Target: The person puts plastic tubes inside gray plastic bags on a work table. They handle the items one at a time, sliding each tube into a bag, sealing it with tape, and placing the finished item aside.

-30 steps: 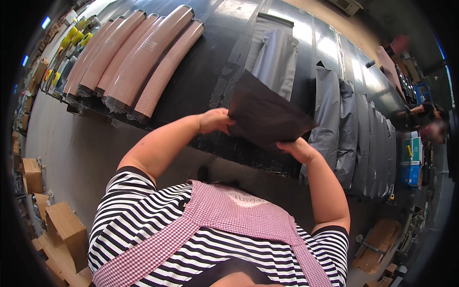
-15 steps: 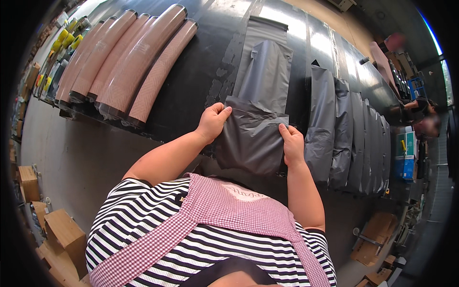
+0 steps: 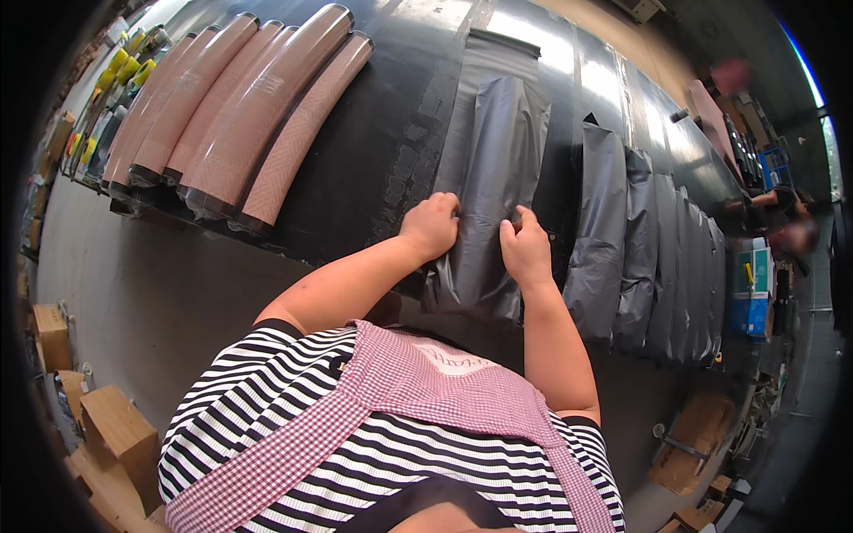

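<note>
The bare left hand [image 3: 432, 226] and right hand [image 3: 528, 252] flank a long grey plastic-film sleeve [image 3: 499, 160] on the black counter [image 3: 378, 142], either grip's closure untellable, its seemingly soft, slippery film best taken by bunched side edges.

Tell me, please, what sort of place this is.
Probably a packing area in a workshop or warehouse: pink rolls in clear wrap and a row of grey-wrapped bundles lie on a long dark table, with cardboard boxes nearby.
</note>
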`<state>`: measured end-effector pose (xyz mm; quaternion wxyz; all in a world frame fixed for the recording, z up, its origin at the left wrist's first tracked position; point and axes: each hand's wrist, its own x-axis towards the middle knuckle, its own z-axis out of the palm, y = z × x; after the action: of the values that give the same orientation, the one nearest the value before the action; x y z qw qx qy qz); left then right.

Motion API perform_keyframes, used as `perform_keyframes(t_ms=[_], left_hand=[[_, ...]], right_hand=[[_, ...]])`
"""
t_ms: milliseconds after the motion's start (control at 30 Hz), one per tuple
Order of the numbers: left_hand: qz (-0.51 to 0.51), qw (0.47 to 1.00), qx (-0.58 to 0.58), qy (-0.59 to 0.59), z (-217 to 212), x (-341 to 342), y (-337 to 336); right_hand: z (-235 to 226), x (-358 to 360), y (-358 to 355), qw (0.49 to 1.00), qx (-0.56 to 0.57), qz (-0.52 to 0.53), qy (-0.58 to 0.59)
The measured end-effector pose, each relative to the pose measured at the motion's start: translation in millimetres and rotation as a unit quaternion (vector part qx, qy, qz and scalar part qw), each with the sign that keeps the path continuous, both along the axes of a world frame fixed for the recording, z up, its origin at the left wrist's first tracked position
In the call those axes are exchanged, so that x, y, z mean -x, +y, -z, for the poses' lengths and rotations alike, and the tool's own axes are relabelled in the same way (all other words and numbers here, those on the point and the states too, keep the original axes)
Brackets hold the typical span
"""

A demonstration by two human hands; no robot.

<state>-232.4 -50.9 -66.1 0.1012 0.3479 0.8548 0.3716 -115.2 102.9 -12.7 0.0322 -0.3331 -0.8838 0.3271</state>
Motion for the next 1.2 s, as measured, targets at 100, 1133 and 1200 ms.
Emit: perform_keyframes(t_ms=[100,1133,1200], left_hand=[[0.004,0.999,-0.019,-0.028,-7.6,-14.9,16.0],[0.019,0.908,-0.203,-0.366,-107.0,76.0,-167.0],[0.094,0.924,-0.209,-0.305,-76.7,21.4,-117.0]], right_hand=[[-20.6,19.0,-13.2,0.997,0.013,0.036,-0.073],[-23.4,-20.6,-16.3,0.906,0.357,-0.050,0.223],[-31.2,-3.1,-38.7,0.759,0.602,-0.057,0.242]])
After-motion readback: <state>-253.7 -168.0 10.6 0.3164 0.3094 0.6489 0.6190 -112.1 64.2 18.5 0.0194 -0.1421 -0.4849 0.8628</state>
